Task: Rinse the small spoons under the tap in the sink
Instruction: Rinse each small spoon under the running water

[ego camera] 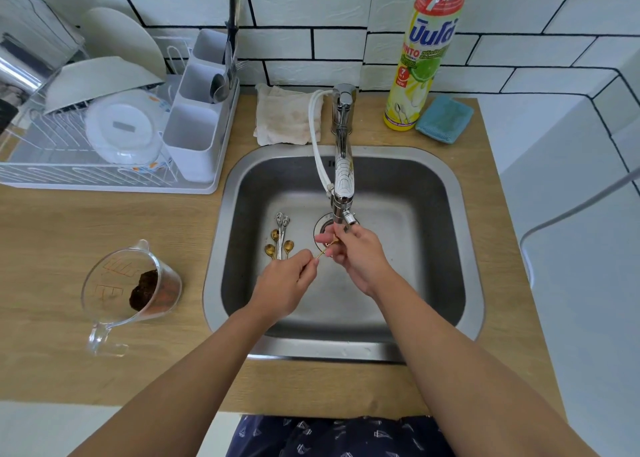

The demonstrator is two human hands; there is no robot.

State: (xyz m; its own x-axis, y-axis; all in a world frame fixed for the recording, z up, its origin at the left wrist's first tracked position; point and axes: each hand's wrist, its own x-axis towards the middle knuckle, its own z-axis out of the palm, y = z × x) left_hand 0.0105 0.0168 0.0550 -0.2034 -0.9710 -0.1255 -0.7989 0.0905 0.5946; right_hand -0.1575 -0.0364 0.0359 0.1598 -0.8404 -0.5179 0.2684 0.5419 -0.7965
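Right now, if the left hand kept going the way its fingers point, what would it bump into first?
Probably the right hand. The left hand pinches the gold spoon by its handle end, pointing up and right along it, and the right hand holds the other end under the tap. Depth is hard to judge.

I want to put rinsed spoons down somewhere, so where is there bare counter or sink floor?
Free: wooden counter between white dish rack and clear measuring jug; steel sink floor right of the drain. Crowded: pile of small gold and silver spoons left of the drain; behind the chrome tap.
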